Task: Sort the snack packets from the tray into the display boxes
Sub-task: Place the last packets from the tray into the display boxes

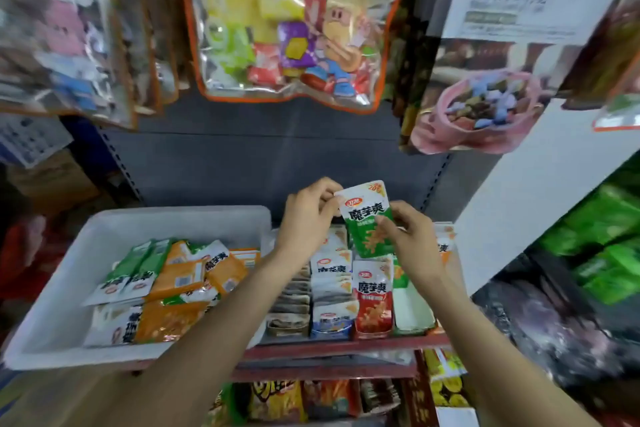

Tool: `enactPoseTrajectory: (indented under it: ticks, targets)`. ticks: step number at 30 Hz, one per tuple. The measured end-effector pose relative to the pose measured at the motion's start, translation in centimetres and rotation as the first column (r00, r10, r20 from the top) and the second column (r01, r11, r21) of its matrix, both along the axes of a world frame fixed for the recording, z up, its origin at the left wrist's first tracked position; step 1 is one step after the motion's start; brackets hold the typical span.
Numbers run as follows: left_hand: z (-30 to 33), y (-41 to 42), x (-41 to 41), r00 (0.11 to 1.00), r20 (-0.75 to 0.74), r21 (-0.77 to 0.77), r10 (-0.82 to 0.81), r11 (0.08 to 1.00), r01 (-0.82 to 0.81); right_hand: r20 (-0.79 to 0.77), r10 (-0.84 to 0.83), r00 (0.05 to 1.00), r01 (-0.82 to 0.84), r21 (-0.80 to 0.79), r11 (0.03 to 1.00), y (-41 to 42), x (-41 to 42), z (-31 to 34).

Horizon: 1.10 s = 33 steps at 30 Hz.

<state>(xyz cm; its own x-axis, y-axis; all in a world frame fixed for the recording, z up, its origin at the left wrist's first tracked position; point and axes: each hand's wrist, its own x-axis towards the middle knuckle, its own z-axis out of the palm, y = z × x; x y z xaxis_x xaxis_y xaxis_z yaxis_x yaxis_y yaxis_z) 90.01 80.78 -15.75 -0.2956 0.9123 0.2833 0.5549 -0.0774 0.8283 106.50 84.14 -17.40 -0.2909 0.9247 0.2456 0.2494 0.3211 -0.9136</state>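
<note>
Both hands pinch one green snack packet (370,218) above the display boxes (346,295): the left hand (306,218) grips its upper left edge, the right hand (410,236) its lower right. More packets (166,284) lie in the white tray (55,308) at left.

Both forearms bare to frame edge, no sleeves; left hand (304,218) & right hand (412,236) ungloved.

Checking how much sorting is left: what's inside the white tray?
The white tray holds a loose pile: green packets, orange packets and a white one. The packets beneath and the tray's floor under them are covered, so no full count.
</note>
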Motion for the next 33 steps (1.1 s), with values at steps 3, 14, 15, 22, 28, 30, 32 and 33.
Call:
enactPoseTrajectory:
  ticks: [3, 14, 15, 22, 28, 30, 32, 33]
  targets:
    - [-0.6, 1.8, 3.9, 0.999, -0.013, -0.008, -0.047, 0.999, 0.047, 0.035, -0.066, 0.997, 0.067, -0.033, 0.997, 1.7, 3.9, -0.9]
    - [-4.7, 6.2, 10.6, 0.896, -0.424, -0.227, -0.133, 0.973, 0.037, 0.335, -0.089, 0.938, 0.119, -0.069, 0.990, 6.8, 9.7, -4.6]
    - [-5.1, 6.4, 10.8, 0.877, -0.462, -0.252, -0.134, 0.968, 0.015, 0.351, -0.074, 0.934, 0.099, -0.055, 0.994, 7.1, 9.7, -4.6]
    - [-6.5, 8.0, 11.8, 0.592, -0.762, -0.371, -0.263, 0.926, -0.066, 0.674, -0.038, 0.738, -0.019, 0.078, 0.997, 8.0, 9.5, -5.7]
    - [-6.7, 8.2, 11.6, 0.540, -0.783, -0.414, -0.309, 0.907, -0.082, 0.697, -0.021, 0.717, -0.034, 0.065, 0.997, 7.4, 8.9, -6.2]
    - [-6.5, 7.7, 11.0, 0.614, -0.747, -0.372, -0.257, 0.926, -0.065, 0.659, -0.039, 0.751, -0.011, 0.071, 0.997, 7.1, 8.8, -6.1]
    - [-6.1, 6.5, 10.1, 0.705, -0.689, -0.299, -0.166, 0.952, -0.068, 0.637, -0.060, 0.769, -0.013, 0.111, 0.994, 6.7, 8.5, -5.7]
    - [-5.9, 5.7, 9.5, 0.743, -0.659, -0.260, -0.119, 0.963, -0.076, 0.630, -0.053, 0.775, -0.030, 0.119, 0.992, 6.4, 8.1, -5.4]
